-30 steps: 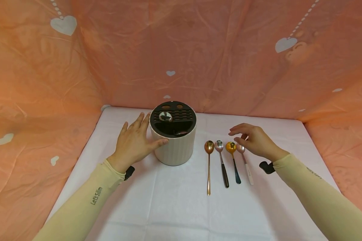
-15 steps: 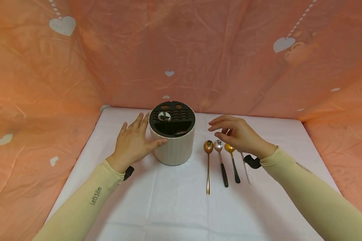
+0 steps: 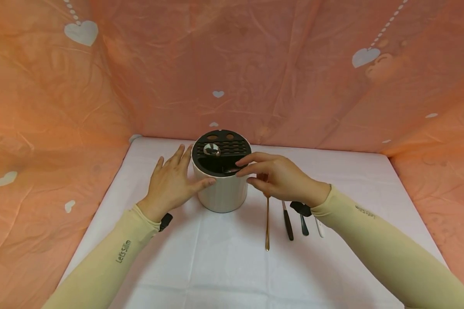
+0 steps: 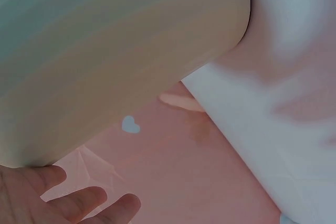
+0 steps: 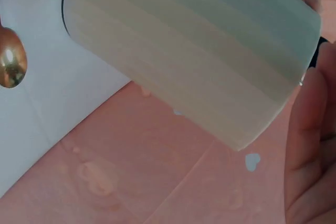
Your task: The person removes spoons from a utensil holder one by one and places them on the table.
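A white ribbed utensil holder [image 3: 222, 195] with a black slotted lid [image 3: 205, 165] stands upright on the table. A shiny silver spoon bowl [image 3: 212, 149] sticks up from the lid's slots. My left hand [image 3: 170, 184] rests spread against the holder's left side, thumb across its front. My right hand [image 3: 284, 176] has its fingertips at the lid's right rim, over the front compartment, where a small pinkish glint shows. In the right wrist view, fingers [image 5: 310, 124] lie right beside the holder's top edge. Neither hand grips anything.
Right of the holder several spoons lie in a row: a gold spoon [image 3: 267, 227], a black-handled one [image 3: 288, 225], a dark-handled one [image 3: 304, 225] and a white-handled one [image 3: 319, 227]. The right hand covers their bowls in the head view. Orange-pink cloth [image 3: 255, 64] hangs behind the white table [image 3: 224, 266].
My right hand has moved left from over the white-handled spoon, past the other spoons, to the holder's right rim. The left hand, the holder and the spoons have stayed put.
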Demonstrator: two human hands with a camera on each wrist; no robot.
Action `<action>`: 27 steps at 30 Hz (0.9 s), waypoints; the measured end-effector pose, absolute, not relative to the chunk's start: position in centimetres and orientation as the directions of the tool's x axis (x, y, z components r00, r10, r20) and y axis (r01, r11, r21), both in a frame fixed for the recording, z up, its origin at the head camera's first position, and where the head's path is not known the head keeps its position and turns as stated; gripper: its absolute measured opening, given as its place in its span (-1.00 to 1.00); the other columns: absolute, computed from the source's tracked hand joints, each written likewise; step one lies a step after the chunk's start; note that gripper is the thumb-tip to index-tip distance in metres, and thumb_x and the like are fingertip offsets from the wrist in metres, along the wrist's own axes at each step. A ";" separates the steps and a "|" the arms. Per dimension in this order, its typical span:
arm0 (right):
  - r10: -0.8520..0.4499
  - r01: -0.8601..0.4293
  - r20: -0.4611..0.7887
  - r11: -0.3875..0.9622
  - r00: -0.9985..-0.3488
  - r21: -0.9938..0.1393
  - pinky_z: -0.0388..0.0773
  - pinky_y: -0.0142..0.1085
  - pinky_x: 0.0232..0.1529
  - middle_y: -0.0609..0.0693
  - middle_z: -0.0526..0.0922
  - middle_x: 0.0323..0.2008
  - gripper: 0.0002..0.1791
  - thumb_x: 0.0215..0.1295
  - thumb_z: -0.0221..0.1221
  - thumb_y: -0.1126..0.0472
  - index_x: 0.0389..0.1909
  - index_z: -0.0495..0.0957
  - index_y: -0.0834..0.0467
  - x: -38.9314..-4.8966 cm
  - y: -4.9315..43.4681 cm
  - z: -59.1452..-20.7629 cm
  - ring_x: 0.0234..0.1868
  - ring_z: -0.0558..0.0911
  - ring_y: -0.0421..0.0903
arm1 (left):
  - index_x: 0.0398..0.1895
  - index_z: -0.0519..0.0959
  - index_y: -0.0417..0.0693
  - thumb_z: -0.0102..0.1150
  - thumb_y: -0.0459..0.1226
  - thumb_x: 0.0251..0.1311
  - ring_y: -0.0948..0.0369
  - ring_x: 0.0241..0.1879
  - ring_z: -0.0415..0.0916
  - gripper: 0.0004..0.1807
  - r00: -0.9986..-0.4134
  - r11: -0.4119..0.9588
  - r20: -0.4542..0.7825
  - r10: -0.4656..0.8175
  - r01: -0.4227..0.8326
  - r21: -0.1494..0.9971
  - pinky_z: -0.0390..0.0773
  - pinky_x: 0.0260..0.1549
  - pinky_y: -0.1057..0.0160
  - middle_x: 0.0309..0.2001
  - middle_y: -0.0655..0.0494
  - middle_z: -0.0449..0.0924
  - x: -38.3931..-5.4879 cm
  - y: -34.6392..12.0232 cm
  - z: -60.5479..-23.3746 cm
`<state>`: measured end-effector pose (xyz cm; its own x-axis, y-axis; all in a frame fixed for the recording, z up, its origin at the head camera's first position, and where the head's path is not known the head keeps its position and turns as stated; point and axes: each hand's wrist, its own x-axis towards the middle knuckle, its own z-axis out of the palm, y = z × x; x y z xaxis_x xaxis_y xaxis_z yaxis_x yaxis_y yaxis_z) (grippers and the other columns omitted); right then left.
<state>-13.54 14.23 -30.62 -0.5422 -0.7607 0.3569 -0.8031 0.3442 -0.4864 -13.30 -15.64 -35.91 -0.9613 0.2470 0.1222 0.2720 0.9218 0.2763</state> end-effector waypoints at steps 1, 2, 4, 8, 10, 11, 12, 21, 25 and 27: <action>-0.764 -0.816 0.366 0.345 -0.531 -0.464 0.55 -0.46 -0.40 -0.03 0.57 0.16 -0.72 0.26 0.28 0.37 -0.02 0.73 0.11 -13.6 14.0 -30.7 -0.51 0.57 -0.43 | 0.61 -0.04 -0.10 -0.23 0.62 0.01 -0.20 0.43 0.14 0.29 -0.961 0.922 0.122 0.247 0.272 0.275 -0.10 0.36 -0.31 0.53 -0.25 0.00 -13.3 -15.6 -35.9; -0.767 -0.828 0.376 0.345 -0.520 -0.442 0.55 -0.46 -0.38 -0.03 0.57 0.16 -0.71 0.26 0.29 0.37 -0.01 0.73 0.10 -13.6 13.9 -30.7 -0.48 0.57 -0.44 | 0.60 -0.04 -0.10 -0.23 0.62 0.01 -0.20 0.43 0.14 0.30 -0.962 0.922 0.121 0.247 0.271 0.275 -0.11 0.36 -0.31 0.53 -0.25 0.00 -13.3 -15.6 -35.9; -0.772 -0.848 0.392 0.346 -0.500 -0.401 0.55 -0.45 -0.36 -0.04 0.58 0.16 -0.69 0.26 0.29 0.35 0.02 0.72 0.09 -13.7 13.6 -30.7 -0.45 0.56 -0.42 | 0.60 -0.04 -0.11 -0.25 0.63 0.01 -0.20 0.42 0.14 0.30 -0.961 0.923 0.120 0.248 0.272 0.273 -0.10 0.36 -0.31 0.53 -0.25 0.00 -13.3 -15.6 -35.9; -0.778 -0.865 0.397 0.365 -0.486 -0.344 0.53 -0.43 -0.38 -0.05 0.58 0.17 -0.66 0.28 0.28 0.32 0.07 0.69 0.07 -14.0 13.4 -30.8 -0.47 0.54 -0.40 | 0.60 -0.03 -0.13 -0.27 0.63 0.00 -0.20 0.42 0.15 0.31 -0.961 0.923 0.121 0.249 0.273 0.272 -0.10 0.36 -0.31 0.53 -0.26 0.00 -13.3 -15.5 -35.8; -0.777 -0.864 0.390 0.387 -0.494 -0.323 0.51 -0.40 -0.39 -0.07 0.59 0.17 -0.66 0.29 0.28 0.31 0.08 0.69 0.06 -14.1 13.3 -30.8 -0.47 0.53 -0.38 | 0.60 -0.03 -0.14 -0.28 0.64 0.00 -0.20 0.42 0.14 0.32 -0.962 0.923 0.118 0.247 0.271 0.273 -0.10 0.36 -0.31 0.53 -0.26 0.00 -13.3 -15.5 -35.8; -0.776 -0.861 0.385 0.400 -0.500 -0.313 0.50 -0.39 -0.40 -0.07 0.59 0.16 -0.66 0.30 0.27 0.31 0.08 0.69 0.05 -14.2 13.2 -30.7 -0.47 0.53 -0.37 | 0.60 -0.03 -0.14 -0.29 0.64 0.00 -0.20 0.42 0.14 0.32 -0.962 0.923 0.117 0.247 0.270 0.274 -0.10 0.36 -0.31 0.53 -0.26 0.00 -13.3 -15.5 -35.8; -0.775 -0.860 0.380 0.413 -0.505 -0.301 0.49 -0.38 -0.41 -0.08 0.59 0.16 -0.66 0.30 0.27 0.30 0.09 0.69 0.05 -14.3 13.2 -30.7 -0.48 0.52 -0.35 | 0.59 -0.03 -0.15 -0.29 0.64 0.00 -0.20 0.42 0.14 0.32 -0.962 0.923 0.116 0.247 0.270 0.273 -0.10 0.36 -0.31 0.53 -0.26 0.00 -13.2 -15.5 -35.8; -0.771 -0.871 0.411 0.467 -0.487 -0.155 0.45 -0.35 -0.52 -0.05 0.62 0.10 -0.66 0.32 0.21 0.30 0.09 0.68 0.07 -15.1 12.8 -30.5 -0.51 0.56 -0.28 | 0.60 -0.02 -0.14 -0.27 0.64 -0.01 -0.19 0.42 0.14 0.32 -0.962 0.924 0.119 0.248 0.271 0.269 -0.09 0.35 -0.31 0.53 -0.25 0.00 -13.3 -15.3 -35.8; -0.769 -0.870 0.436 0.487 -0.468 -0.077 0.44 -0.33 -0.59 -0.05 0.66 0.01 -0.69 0.31 0.22 0.32 0.04 0.70 0.07 -15.6 12.6 -30.6 -0.48 0.61 -0.23 | 0.60 -0.02 -0.13 -0.29 0.65 -0.02 -0.18 0.43 0.14 0.33 -0.961 0.924 0.124 0.247 0.272 0.269 -0.09 0.36 -0.31 0.53 -0.25 0.00 -13.3 -15.2 -35.8; -0.766 -0.868 0.443 0.494 -0.467 -0.060 0.43 -0.32 -0.62 -0.04 0.67 -0.01 -0.70 0.29 0.24 0.32 0.02 0.71 0.07 -15.9 12.6 -30.7 -0.47 0.63 -0.21 | 0.60 -0.03 -0.13 -0.28 0.65 -0.02 -0.18 0.43 0.14 0.33 -0.961 0.924 0.128 0.246 0.272 0.270 -0.09 0.36 -0.31 0.53 -0.25 0.00 -13.3 -15.2 -35.9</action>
